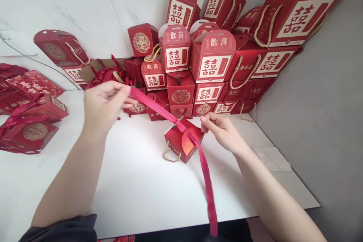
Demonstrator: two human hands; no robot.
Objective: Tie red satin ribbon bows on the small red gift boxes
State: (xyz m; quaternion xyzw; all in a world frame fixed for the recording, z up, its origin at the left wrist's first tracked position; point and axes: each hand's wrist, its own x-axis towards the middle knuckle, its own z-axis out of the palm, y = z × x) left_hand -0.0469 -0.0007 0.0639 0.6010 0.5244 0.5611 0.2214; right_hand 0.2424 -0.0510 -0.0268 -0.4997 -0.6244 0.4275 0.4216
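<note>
A small red gift box (177,140) with a gold rope handle sits tilted toward me on the white table. A dark red ribbon (159,109) passes through the slot at its top, and its loose tail hangs down over the table's front edge. My left hand (106,104) is closed in a pinch on the ribbon's other end, up and left of the box, pulling it into a straight line. At the box's right side, my right hand (219,130) has its thumb and forefinger pinched at the box's upper corner; the exact contact is partly hidden.
Stacked red gift boxes (214,60) line the wall behind. An open carton (93,70) holds a heap of red ribbons (112,73). Ribbon-tied boxes (34,132) stand at the left. A clear flat packet (270,159) lies at the right, near a grey panel (320,121).
</note>
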